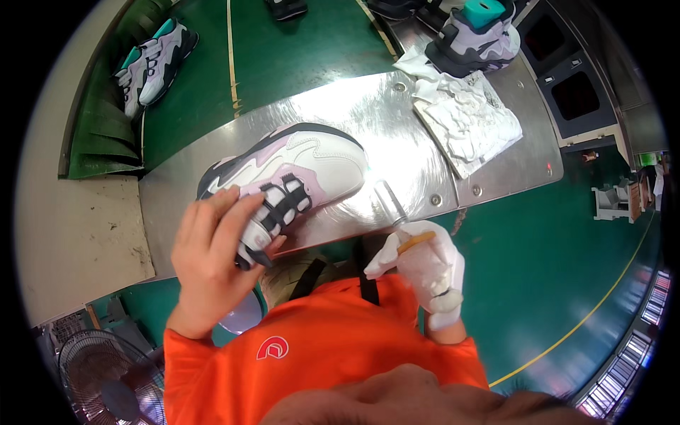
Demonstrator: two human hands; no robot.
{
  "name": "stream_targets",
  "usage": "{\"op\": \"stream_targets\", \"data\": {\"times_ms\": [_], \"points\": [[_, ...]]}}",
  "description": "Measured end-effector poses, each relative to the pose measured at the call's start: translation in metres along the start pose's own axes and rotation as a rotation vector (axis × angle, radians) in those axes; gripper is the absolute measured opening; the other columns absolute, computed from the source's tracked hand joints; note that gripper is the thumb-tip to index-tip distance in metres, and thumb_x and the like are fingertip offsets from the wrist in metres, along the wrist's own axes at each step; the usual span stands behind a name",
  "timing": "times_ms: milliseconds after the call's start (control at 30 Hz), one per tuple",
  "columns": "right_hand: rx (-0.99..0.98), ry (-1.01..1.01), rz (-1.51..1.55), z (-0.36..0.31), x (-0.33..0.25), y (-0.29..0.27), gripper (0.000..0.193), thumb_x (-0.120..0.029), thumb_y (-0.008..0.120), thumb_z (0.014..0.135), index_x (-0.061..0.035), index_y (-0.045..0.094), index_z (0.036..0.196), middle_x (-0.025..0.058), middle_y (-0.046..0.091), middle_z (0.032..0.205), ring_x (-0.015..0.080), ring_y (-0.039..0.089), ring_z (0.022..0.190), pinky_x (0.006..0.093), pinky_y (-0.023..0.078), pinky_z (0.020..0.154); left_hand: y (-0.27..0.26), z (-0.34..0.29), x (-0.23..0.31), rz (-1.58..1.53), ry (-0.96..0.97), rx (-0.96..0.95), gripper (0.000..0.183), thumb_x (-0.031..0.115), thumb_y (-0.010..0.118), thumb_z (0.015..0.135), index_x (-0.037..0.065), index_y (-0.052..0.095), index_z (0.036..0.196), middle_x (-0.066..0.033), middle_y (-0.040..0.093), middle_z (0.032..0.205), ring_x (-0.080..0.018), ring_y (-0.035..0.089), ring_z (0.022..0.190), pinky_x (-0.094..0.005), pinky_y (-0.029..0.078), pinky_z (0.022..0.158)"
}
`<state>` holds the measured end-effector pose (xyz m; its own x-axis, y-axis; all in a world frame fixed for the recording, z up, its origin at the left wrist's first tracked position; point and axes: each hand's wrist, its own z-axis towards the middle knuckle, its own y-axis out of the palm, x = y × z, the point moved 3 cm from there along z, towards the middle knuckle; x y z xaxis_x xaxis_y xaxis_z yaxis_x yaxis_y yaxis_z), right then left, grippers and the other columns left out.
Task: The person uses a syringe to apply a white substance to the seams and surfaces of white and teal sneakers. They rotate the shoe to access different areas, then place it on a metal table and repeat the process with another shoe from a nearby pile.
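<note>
A white, lilac and black sneaker (329, 152) lies tilted on its side on the metal worktop (205, 152), its toe pointing right. My bare left hand (212, 258) grips it around the collar and tongue, with the fingers over the black-and-white lacing. My right hand (446, 269), in a white glove, is closed around a translucent bottle-like object (421, 265) with an amber band near its top. A clear narrow tube (391, 202) extends from about there over the worktop's near edge; whether it joins the object is unclear. This hand is apart from the sneaker.
A crumpled, stained white cloth (471, 120) lies at the right of the worktop, with another sneaker (474, 42) beyond it. Across the green conveyor belt (297, 57), a pair of sneakers (159, 67) stands at the far left. A fan (110, 379) is at lower left.
</note>
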<state>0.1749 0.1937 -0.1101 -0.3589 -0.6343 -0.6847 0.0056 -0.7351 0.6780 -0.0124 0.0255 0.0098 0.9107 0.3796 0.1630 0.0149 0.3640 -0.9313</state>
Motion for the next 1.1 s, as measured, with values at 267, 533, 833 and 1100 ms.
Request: {"op": "stream_targets", "data": {"times_ms": [267,533,833,1100], "points": [[0.007,-0.125,-0.139,0.013,0.034,-0.012,0.102,-0.011,0.085,0.053,0.004,0.031,0.138,0.0205,0.055,0.116,0.0311,0.059,0.109,0.0371,0.051,0.084,-0.007,0.069,-0.036,-0.158,-0.038,-0.288,0.054,0.015,0.084,0.056,0.001,0.062,0.104,-0.0103,0.057,0.089,-0.0264,0.058,0.082,-0.0316,0.046,0.074],[-0.019,-0.172,-0.116,0.015,0.057,-0.023,0.101,-0.013,0.088,0.055,0.0043,0.032,0.138,0.0161,0.056,0.12,0.0258,0.057,0.113,0.0371,0.043,0.1,0.001,0.112,-0.056,-0.174,-0.001,-0.679,0.063,0.022,0.085,0.054,-0.001,0.061,0.107,-0.0107,0.059,0.092,-0.0253,0.06,0.083,-0.0331,0.048,0.076],[0.042,-0.161,-0.073,0.016,0.051,-0.02,0.098,-0.01,0.083,0.055,0.0034,0.033,0.138,0.0168,0.056,0.117,0.0283,0.058,0.111,0.0387,0.044,0.098,0.06,0.197,-0.043,-0.485,0.193,-1.097,0.058,0.041,0.065,0.086,0.004,0.056,0.129,-0.0108,0.059,0.127,-0.0213,0.056,0.115,-0.0379,0.044,0.096],[0.028,-0.077,0.03,0.027,-0.002,0.002,0.102,-0.014,0.085,0.049,0.006,0.036,0.135,0.0199,0.056,0.11,0.0337,0.06,0.105,0.0412,0.05,0.091,0.073,0.179,-0.018,-0.603,0.19,-1.057,0.047,0.035,0.075,0.078,0.0,0.063,0.106,-0.0058,0.063,0.097,-0.0146,0.057,0.088,-0.0283,0.047,0.082]]}}
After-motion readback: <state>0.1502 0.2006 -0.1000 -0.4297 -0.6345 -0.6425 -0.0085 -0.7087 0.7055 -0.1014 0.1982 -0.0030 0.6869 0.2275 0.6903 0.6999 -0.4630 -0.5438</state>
